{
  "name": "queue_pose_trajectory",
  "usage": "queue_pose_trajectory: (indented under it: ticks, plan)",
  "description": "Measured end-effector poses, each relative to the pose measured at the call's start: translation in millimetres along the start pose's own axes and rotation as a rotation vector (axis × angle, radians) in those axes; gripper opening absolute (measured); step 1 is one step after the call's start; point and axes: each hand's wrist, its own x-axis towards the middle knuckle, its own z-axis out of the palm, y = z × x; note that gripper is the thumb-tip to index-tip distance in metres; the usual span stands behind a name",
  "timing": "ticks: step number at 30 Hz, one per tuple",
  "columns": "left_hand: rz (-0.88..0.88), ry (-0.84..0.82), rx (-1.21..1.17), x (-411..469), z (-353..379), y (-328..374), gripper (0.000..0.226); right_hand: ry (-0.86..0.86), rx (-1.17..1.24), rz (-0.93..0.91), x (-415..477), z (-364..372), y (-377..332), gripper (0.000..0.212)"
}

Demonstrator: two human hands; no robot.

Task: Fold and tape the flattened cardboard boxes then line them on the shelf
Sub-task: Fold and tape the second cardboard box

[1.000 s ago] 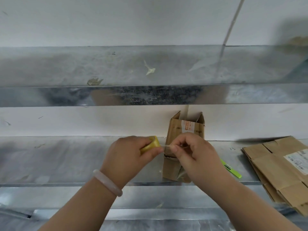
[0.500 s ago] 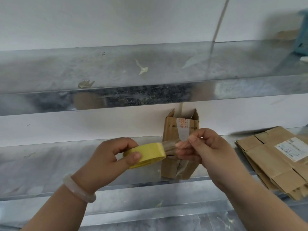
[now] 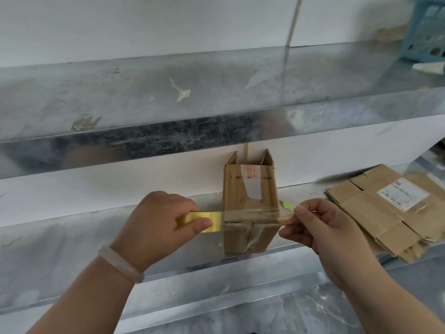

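**Left hand** [image 3: 156,222]: the fingers [image 3: 203,224] are curled round a yellow tape roll [image 3: 192,220], with the thumb pressed on its outer face. In my judgement this brakes the roll so that the tape pulls tight. A pale bracelet [image 3: 120,263] sits on that wrist.

**Tape strip** [image 3: 255,216]: clear, drawn level and taut from the roll to the right hand. It crosses in front of the box, close above its near end. Contact with the cardboard cannot be confirmed.

**Box** [image 3: 250,186]: it is set on the middle shelf [image 3: 72,237], close to the front edge. The open flaps are at the far end by the wall. The folded end, with its centre seam, faces the person — placed, I judge, so the seam can be taped. The seam is not yet sealed by this strip.

**Green item** [image 3: 287,205]: on the shelf just right of the box and largely hidden. What it is cannot be told.

**Right hand** [image 3: 322,232]: thumb and forefinger pinch the free end of the strip, with the remaining fingers loosely curled and holding nothing else.

**Flattened boxes** [image 3: 385,213]: a stack at the right of the same shelf, overhanging its front edge — evidently awaiting folding. None is yet lined up.

**Blue basket** [image 3: 426,30]: on the upper shelf at the far right, and not involved.
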Motion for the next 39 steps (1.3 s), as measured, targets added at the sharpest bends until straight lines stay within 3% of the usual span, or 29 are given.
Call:
queue_pose_trajectory:
  ticks: [8,16,22,29,33,36,39]
  plan:
    - [-0.030,0.070,0.242,13.0,17.1,0.1,0.059,0.032,-0.119,0.052,11.9,-9.4,12.3,0.014]
    - [-0.048,0.040,0.198,15.9,49.0,-7.6,0.062,-0.004,-0.048,0.229,24.0,-15.1,26.0,0.015]
    - [-0.028,0.052,0.199,18.1,56.7,-13.5,0.063,-0.031,-0.096,0.233,35.3,-17.3,39.6,0.016]
    - [0.017,0.059,0.196,23.4,65.8,-14.3,0.064,-0.053,0.273,0.310,44.7,-8.1,71.0,0.018]
    - [0.005,0.062,0.161,24.1,66.9,-16.0,0.062,-0.008,0.343,0.378,50.9,-3.1,89.6,0.021]
    - [-0.002,0.061,0.147,24.8,66.9,-16.7,0.061,0.137,-0.023,0.221,52.7,-12.0,102.0,0.027]
    - [-0.012,0.051,0.155,24.8,66.4,-17.4,0.061,0.232,-0.437,-0.353,42.4,-14.6,93.4,0.022]
